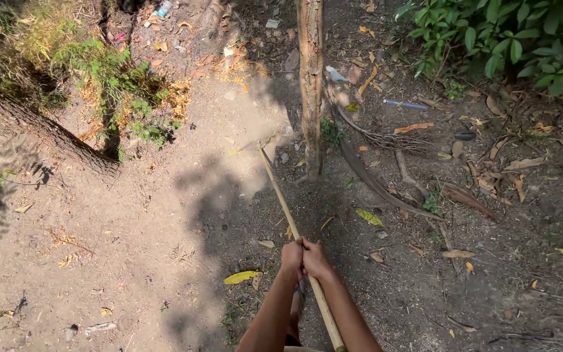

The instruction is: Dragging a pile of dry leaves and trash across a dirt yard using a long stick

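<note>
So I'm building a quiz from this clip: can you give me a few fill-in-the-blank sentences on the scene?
1. Both hands grip a long ____ stick.
2. The left hand and right hand sit ____ on it.
3. The stick's far tip rests near a thin tree ____.
4. A yellow ____ lies on the dirt left of the forearms.

Missing: bamboo; side by side; trunk; leaf

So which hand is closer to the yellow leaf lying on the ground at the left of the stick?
Left. The left hand grips the bamboo stick just right of the yellow leaf; the right hand grips on the far side, farther away.
</note>
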